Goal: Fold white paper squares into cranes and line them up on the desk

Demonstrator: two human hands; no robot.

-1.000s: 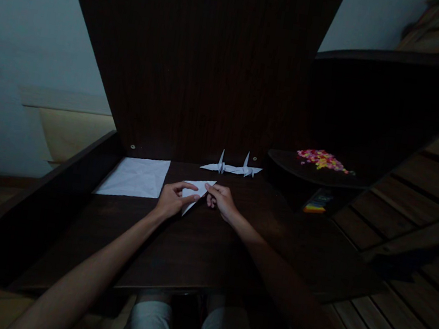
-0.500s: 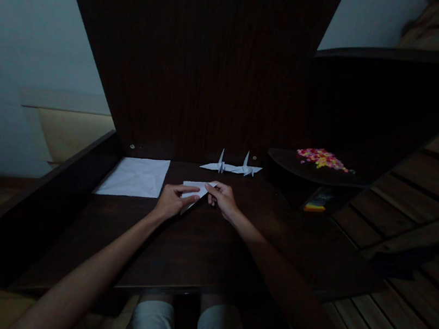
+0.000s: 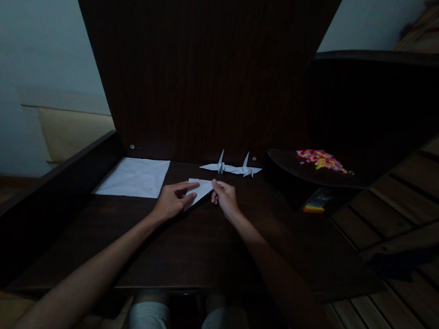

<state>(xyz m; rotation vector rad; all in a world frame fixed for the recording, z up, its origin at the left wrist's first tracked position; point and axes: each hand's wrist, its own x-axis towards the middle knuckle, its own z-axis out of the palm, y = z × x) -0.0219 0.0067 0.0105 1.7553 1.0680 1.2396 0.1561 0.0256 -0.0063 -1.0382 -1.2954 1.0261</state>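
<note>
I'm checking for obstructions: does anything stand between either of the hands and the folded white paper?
Nothing visible does: the left hand touches the folded white paper, and the right hand pinches its right corner. The paper figures lie beyond, not between.

Room: a home, as far as I can tell over my feed; dimly lit
Desk (image 3: 177,254): dark wood, household furniture, with a tall back panel (image 3: 193,61)
Shelf (image 3: 280,161): small and rounded, bearing a pile of bright bits (image 3: 321,159)
Wall (image 3: 23,42): pale, plain
Slats (image 3: 428,174): wooden, at my right; I cannot tell what they form
</note>
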